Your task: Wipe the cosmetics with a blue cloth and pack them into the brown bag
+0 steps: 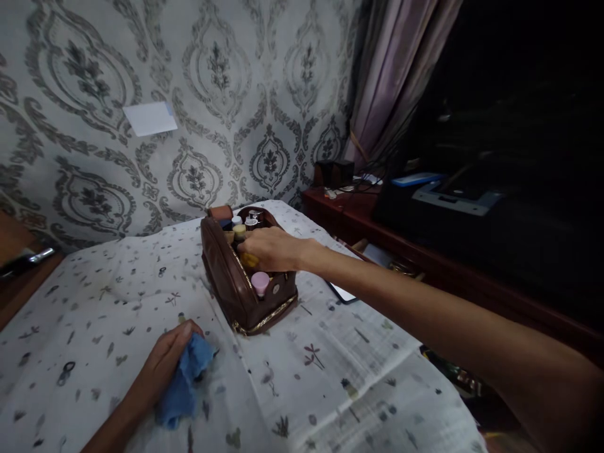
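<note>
A brown leather bag (231, 283) with a gold zipper stands open on the patterned white cloth (264, 390). My right hand (271, 250) reaches into it from the right, fingertips hidden among the contents, near something yellow (248, 258). Inside the bag are a pink-capped container (260, 283) at the near end and several bottles with white or pale caps (240, 230) toward the far end. Left of and nearer than the bag, my left hand (172, 352) is closed on a blue cloth (184, 380) above the bedding.
A dark red desk (340, 207) with a large black screen (509, 126) runs along the right, with an open drawer (377, 255) below. A flat white-and-black object (343, 293) lies right of the bag. Brown furniture (23, 270) is at the left edge.
</note>
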`<action>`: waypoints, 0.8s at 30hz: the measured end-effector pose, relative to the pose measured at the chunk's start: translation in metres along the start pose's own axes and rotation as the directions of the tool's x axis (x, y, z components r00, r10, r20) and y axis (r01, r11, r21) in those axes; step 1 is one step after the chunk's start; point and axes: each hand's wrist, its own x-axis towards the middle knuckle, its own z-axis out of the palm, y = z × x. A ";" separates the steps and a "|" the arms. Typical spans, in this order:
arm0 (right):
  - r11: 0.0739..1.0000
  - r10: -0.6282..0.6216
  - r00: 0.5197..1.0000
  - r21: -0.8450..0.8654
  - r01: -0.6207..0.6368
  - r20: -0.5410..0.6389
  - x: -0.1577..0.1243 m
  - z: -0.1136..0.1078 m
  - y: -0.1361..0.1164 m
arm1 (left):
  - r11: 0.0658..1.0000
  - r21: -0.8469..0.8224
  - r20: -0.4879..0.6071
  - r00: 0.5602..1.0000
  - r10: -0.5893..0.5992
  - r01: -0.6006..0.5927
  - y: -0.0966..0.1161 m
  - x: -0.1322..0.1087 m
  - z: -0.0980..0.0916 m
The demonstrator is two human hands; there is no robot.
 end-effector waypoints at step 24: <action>0.930 0.166 0.911 0.368 -0.017 -0.378 -0.051 -0.003 0.022 | 0.996 0.090 -0.045 0.999 -0.012 0.016 0.001 0.003 -0.003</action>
